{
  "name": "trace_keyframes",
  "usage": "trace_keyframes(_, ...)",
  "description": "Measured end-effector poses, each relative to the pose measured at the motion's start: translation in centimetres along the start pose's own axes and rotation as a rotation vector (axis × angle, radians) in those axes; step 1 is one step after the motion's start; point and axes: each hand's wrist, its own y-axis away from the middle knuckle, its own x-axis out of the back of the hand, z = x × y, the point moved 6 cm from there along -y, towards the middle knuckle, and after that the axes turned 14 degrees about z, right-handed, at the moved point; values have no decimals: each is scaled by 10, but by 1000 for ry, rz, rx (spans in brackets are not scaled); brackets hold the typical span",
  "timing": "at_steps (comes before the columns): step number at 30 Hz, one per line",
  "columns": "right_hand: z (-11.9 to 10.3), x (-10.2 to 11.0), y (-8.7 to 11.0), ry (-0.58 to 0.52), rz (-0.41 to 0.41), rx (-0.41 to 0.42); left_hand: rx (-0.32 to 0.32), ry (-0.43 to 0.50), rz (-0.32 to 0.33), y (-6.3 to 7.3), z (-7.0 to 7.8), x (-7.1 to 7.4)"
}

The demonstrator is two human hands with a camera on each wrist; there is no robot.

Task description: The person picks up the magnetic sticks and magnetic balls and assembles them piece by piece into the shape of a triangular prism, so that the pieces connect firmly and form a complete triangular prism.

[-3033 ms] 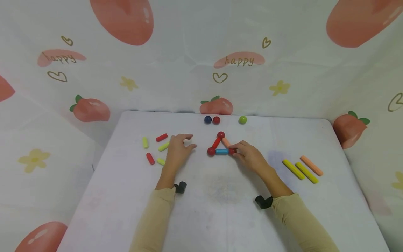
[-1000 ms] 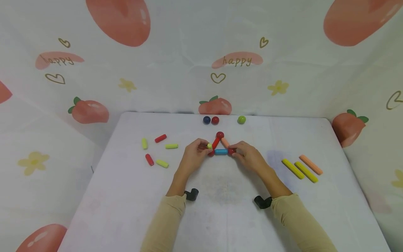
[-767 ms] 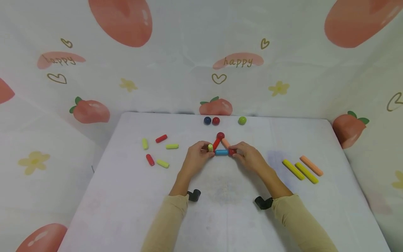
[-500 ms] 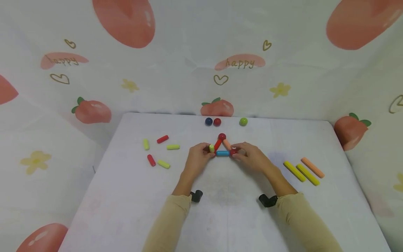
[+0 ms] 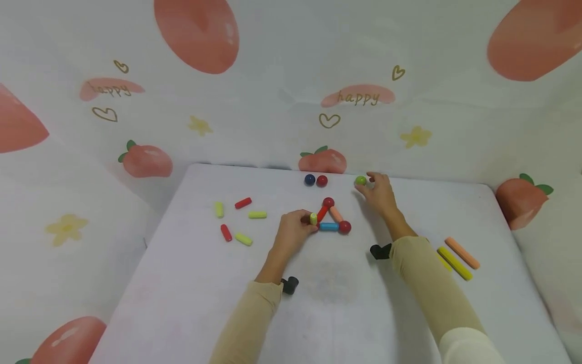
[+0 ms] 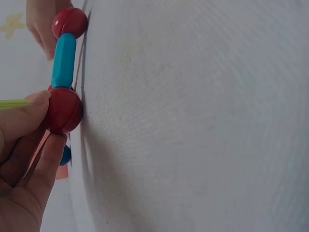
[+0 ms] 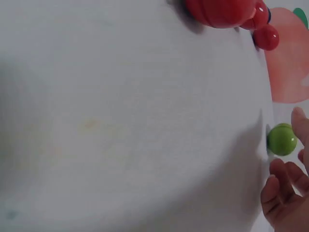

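Observation:
A flat triangle of sticks and red balls lies mid-table: blue stick point(image 5: 329, 227) at the front, red stick point(image 5: 322, 214) and peach stick point(image 5: 336, 214) behind. My left hand point(image 5: 292, 233) pinches its left corner red ball point(image 6: 65, 111), mostly hidden by fingers in the head view. Above that ball a short yellow-green stick point(image 5: 313, 218) stands upright, against the thumb. The triangle's right ball point(image 5: 344, 227) and far ball point(image 5: 328, 202) are untouched. At the back edge, my right hand point(image 5: 379, 194) spreads thumb and fingers beside a green ball point(image 5: 360, 180); a gap shows in the right wrist view.
A dark blue ball point(image 5: 309, 180) and a loose red ball point(image 5: 322, 181) sit behind the triangle. Several short red and yellow-green sticks point(image 5: 257, 215) are scattered at left. Long yellow sticks point(image 5: 455, 263) and a peach stick point(image 5: 462, 253) lie at right, partly behind the right sleeve.
My left hand has brought a yellow-green stick to the triangle's left corner. My right hand has let go of the right corner ball and reached back to the green ball. The head view has shifted slightly.

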Motion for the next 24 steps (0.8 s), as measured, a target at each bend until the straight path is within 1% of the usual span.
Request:
trace_keyframes(3, 1, -1, -6, 19, -6, 2, -1, 9, 2, 2, 2, -3)
trace_keyframes(6, 1, -2, -8, 53, -31, 3, -4, 9, 9, 3, 3, -3)
trace_keyframes(9, -1, -2, -6, 86, -73, -4, -2, 5, 7, 3, 3, -2)
trace_keyframes(12, -8, -2, 1, 89, -110, 16, 0, 1, 4, 3, 1, -2)
trace_keyframes(15, -23, 1, 13, 50, -122, 72, -4, -3, 9, 2, -1, -1)
trace_keyframes(18, -43, 4, 30, -27, -129, 130, -13, -6, 13, 1, -2, -1)
trace_keyframes(21, -63, 6, 49, -114, -159, 180, -25, 2, 14, -1, -1, -2)
trace_keyframes(24, -80, 7, 66, -185, -197, 210, -40, 15, 19, -2, -1, -2)
